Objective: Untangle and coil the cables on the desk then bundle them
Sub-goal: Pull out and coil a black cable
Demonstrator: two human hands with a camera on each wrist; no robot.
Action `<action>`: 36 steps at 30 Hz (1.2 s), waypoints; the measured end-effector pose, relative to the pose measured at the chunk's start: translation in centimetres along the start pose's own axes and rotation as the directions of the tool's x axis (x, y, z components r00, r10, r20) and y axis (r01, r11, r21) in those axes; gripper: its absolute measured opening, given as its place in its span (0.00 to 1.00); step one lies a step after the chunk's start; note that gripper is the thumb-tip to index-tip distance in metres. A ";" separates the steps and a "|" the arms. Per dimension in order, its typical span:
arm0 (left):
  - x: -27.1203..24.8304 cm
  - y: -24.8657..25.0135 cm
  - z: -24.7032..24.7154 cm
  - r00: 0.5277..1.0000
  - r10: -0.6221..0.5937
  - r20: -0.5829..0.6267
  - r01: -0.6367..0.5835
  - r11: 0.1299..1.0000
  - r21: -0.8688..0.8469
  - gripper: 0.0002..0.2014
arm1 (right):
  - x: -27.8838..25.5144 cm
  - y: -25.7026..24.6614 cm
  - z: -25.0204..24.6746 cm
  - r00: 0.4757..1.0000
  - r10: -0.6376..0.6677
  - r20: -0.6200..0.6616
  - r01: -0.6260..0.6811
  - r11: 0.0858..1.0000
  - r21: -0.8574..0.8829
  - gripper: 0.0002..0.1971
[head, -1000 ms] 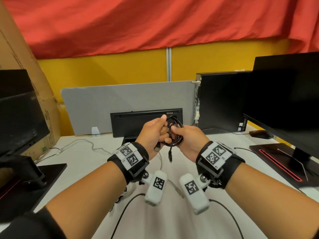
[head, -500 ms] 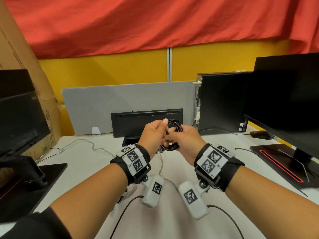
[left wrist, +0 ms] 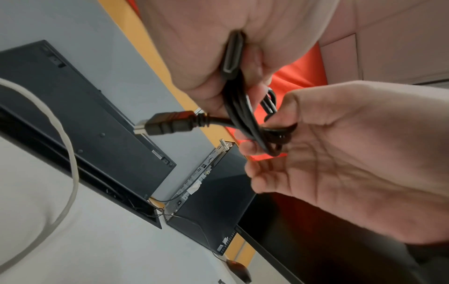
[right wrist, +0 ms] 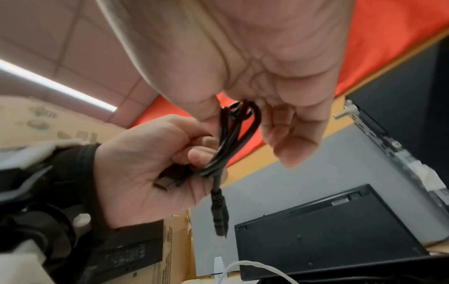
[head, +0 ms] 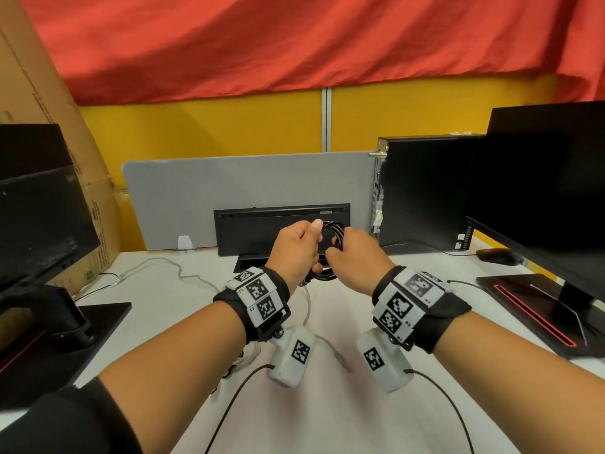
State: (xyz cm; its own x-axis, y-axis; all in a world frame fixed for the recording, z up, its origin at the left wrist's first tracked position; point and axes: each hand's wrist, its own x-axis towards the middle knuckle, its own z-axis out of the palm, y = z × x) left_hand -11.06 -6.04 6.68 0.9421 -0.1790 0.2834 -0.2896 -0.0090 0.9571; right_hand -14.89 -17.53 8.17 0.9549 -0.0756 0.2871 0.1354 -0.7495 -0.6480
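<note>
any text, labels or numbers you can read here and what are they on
No text reads with certainty.
Wrist marker tags: tiny characters beside the square patterns, too small.
Cardboard box: printed lines and symbols, blurred.
Black keyboard underside: a small label, unreadable.
Computer tower: stickers, unreadable.
Black cable: no markings visible.

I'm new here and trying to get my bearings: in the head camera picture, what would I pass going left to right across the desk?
Left monitor → white cable → left hand → black cable coil → right hand → computer tower → mouse → right monitor.
</note>
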 end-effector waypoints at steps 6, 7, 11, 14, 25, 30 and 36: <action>0.2 -0.3 -0.7 0.988 0.156 0.016 -0.151 0.920 0.362 0.16 | -0.9 -0.6 -1.1 0.979 0.047 0.201 0.017 0.951 -0.308 0.17; 0.2 -0.4 -0.9 0.981 0.188 0.036 -0.186 0.891 0.414 0.16 | -1.1 -0.7 -1.2 0.969 0.066 0.237 0.020 0.940 -0.341 0.18; 0.5 -0.7 -1.4 0.973 0.221 0.063 -0.222 0.838 0.499 0.15 | -1.0 -0.5 -1.4 0.956 0.080 0.282 0.018 0.944 -0.328 0.14; 0.8 -0.6 -1.5 0.969 0.244 0.031 -0.224 0.824 0.520 0.15 | -0.9 -0.8 -1.8 0.998 0.028 0.058 -0.009 0.955 -0.297 0.13; 1.3 -0.4 -2.6 0.968 0.246 -0.051 -0.192 0.857 0.479 0.18 | -0.8 -0.5 -0.1 0.966 0.212 0.146 -0.242 0.558 0.794 0.12; 1.4 -0.6 -3.1 0.973 0.221 -0.066 -0.165 0.865 0.474 0.19 | -0.6 0.1 0.1 0.943 0.247 0.223 -0.311 0.420 0.852 0.12; 1.1 0.0 -2.4 0.984 0.029 -0.178 -0.011 0.994 0.105 0.17 | 0.1 2.7 -0.3 0.958 -0.265 -0.106 0.256 0.962 -0.090 0.11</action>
State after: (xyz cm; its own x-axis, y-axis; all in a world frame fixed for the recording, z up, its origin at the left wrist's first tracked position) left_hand -9.59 -3.91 7.14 0.9483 -0.0012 0.3175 -0.3157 -0.1101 0.9425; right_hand -14.48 -19.73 6.65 0.8514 0.0563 0.5215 0.3511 -0.7999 -0.4867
